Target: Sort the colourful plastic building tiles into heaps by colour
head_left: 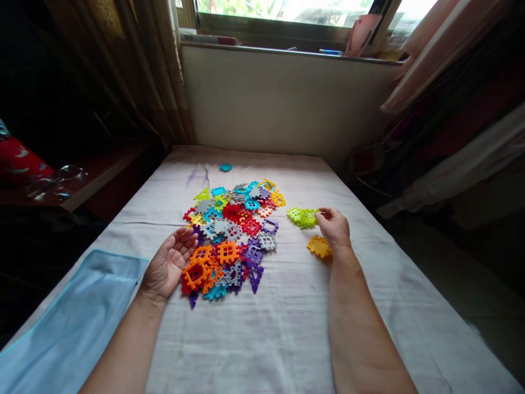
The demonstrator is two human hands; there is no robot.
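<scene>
A heap of flat plastic pieces with notched edges, in red, purple, blue, grey and other colours, lies mid-table. My left hand rests palm up at the heap's left side, fingers apart, holding nothing, beside the orange pieces. On the right, my right hand has thumb and fingers pinched at the right edge of the lime green pieces. Just below those lies a yellow-orange piece, close to my right wrist. One blue piece sits alone behind the heap.
A light blue cloth bag lies at the table's left front. The table bears a pale sheet. Glasses and a red item are on a side surface at left. Clothes hang at right.
</scene>
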